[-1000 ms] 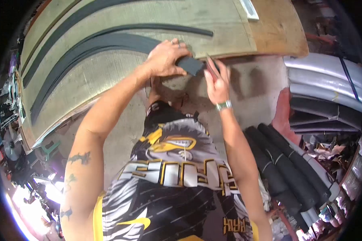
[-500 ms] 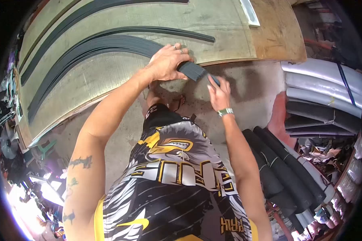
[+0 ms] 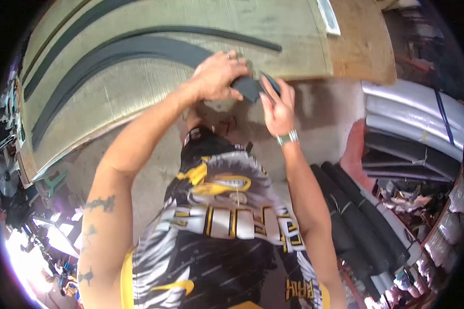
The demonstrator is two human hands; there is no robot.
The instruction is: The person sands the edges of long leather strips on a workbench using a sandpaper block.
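A curved bundle of thin dark grey strips (image 3: 154, 49) lies along the front of the table, its right end jutting past the edge. My left hand (image 3: 219, 76) is clamped over the bundle near that end, fingers on top and thumb below. In my right hand (image 3: 279, 110) is a slim dark-blue handled tool (image 3: 271, 85), held right beside the strip ends; its exact kind is blurred. Behind the bundle, a narrower group of grey strips (image 3: 216, 34) lies on the table.
More dark strips (image 3: 82, 31) curve across the back left of the worktable (image 3: 288, 26). A white-framed piece (image 3: 329, 18) sits near its right side. Silvery rolls (image 3: 412, 113) and dark sheets (image 3: 407, 149) are stacked at right, with black rolls (image 3: 361, 221) below them.
My right hand has moved up and slightly left, bringing the tool beside the strip ends. My left hand keeps its hold. The view has shifted slightly.
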